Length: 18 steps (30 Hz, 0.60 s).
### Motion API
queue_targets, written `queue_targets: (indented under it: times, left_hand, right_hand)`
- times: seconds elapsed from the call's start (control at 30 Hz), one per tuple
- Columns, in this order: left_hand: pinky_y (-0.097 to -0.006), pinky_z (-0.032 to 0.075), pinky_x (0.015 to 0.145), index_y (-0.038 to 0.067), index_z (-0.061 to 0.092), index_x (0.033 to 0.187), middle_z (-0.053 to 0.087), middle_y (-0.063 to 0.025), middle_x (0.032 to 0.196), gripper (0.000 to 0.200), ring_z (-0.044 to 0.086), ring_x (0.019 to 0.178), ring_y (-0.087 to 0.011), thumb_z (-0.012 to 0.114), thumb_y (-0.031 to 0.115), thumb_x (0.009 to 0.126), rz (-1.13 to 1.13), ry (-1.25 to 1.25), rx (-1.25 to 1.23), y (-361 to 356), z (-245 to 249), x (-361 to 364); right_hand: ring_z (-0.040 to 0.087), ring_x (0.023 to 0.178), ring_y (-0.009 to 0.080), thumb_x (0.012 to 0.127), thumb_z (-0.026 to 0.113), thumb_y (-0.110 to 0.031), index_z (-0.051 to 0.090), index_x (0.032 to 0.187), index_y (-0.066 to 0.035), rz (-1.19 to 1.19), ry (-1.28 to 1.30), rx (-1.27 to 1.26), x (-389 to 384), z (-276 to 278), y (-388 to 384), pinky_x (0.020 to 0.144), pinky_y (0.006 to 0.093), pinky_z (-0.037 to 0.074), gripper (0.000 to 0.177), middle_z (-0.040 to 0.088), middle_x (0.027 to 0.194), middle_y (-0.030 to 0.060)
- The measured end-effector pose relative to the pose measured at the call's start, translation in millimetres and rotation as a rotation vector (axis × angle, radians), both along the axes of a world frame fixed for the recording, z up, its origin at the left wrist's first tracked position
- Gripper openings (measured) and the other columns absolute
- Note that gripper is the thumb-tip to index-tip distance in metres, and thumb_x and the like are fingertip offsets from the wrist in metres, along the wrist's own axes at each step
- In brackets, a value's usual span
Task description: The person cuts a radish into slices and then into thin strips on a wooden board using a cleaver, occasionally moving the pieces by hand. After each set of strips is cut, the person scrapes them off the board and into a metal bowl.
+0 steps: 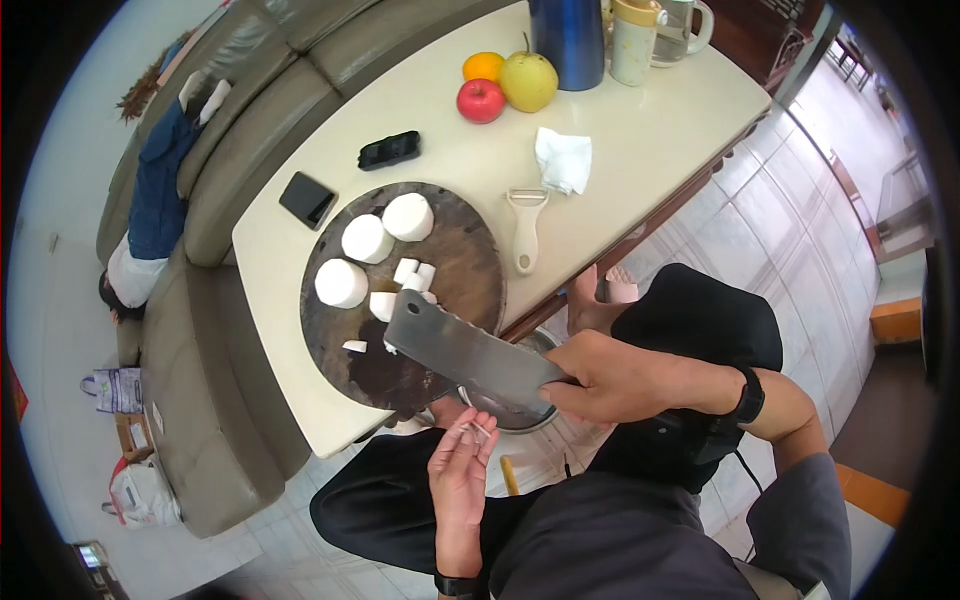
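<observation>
The right hand (610,378), right of centre, is clenched round the handle of a cleaver (465,350). The blade slants up-left, with its tip over the near edge of the board (470,250). The left hand (458,475), at lower centre, pinches a thin white sliver (478,431) between its fingertips just below the blade's heel.

That closeness looks like the main hazard. If the cleaver dips or the left hand lifts, the fingers could meet the edge. Much of the blade also hangs past the table (640,140), above a bowl (505,418) and the person's lap, with a bare foot (598,292) just beyond. A loosened grip could drop the blade onto any of these.

Small cut pieces (412,274) lie by the blade tip, and round white chunks (366,238) sit at the board's upper left. A careless sweep might knock some off the table edge. The peeler (525,225), right of the board, and the phone (307,199), at its upper left, are clear of the blade.
</observation>
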<state>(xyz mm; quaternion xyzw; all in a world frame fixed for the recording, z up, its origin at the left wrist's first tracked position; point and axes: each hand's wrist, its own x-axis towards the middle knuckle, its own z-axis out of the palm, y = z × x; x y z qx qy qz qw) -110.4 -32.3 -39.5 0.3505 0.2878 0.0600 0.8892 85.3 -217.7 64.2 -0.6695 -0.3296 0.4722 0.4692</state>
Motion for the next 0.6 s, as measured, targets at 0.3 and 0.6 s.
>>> queue_targets:
  times: [0.3, 0.6]
  left_hand:
    - [-0.0397, 0.032, 0.110, -0.004, 0.047, 0.135, 0.048, -0.0150, 0.141, 0.046, 0.046, 0.129, -0.0242, 0.060, 0.014, 0.095, 0.008, 0.440, 0.171, 8.6, -117.0, 8.5]
    - [-0.0272, 0.055, 0.077, -0.004, 0.068, 0.101, 0.069, -0.0077, 0.091, 0.013, 0.066, 0.086, -0.0157, 0.062, -0.001, 0.090, -0.158, 0.227, 0.571, 8.6, -80.7, 7.2]
  right_hand:
    - [0.052, 0.060, 0.0392, 0.085, 0.050, -0.007, 0.052, 0.080, 0.009, -0.078, -0.156, 0.153, -3.8, 3.6, -1.4, 0.063, 0.0429, 0.045, 0.017, 0.053, 0.066, 0.0254]
    - [0.052, 0.064, 0.0441, 0.085, 0.052, -0.009, 0.052, 0.079, 0.009, -0.055, -0.229, 0.114, -0.1, 2.6, -3.7, 0.062, 0.0447, 0.044, 0.019, 0.054, 0.069, 0.0283]
